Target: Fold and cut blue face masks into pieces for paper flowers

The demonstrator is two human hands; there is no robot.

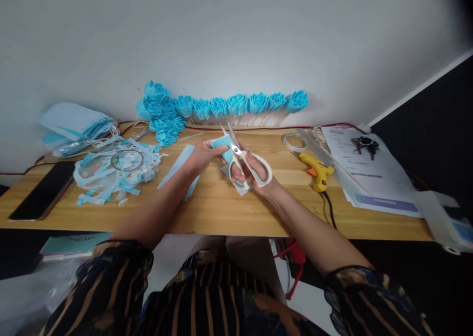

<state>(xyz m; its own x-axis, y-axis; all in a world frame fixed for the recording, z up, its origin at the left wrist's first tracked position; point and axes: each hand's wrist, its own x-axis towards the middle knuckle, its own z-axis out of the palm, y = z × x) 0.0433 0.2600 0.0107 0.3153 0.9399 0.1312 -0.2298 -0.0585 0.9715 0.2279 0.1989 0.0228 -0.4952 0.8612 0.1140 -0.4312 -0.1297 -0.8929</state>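
Observation:
My left hand (pixel 207 154) pinches a small folded piece of light blue fabric (pixel 222 144) above the middle of the table. Fingers of my right hand (pixel 254 173) pass through the white handles of a pair of scissors (pixel 236 151). The scissors' blades are apart and point away from me, right beside the blue piece; whether they touch it I cannot tell. Beneath my left forearm lie flat pale blue strips (pixel 178 166). A greyish scrap (pixel 242 190) is partly hidden under my right hand.
Blue fabric flowers (pixel 236 104) line the wall. At left are face masks (pixel 76 121), a heap of scraps (pixel 144 178) with a tape ring (pixel 126 160), and a phone (pixel 42 190). A yellow glue gun (pixel 317 171), clear tape (pixel 295 141), papers (pixel 364 163) and keys (pixel 365 146) lie right.

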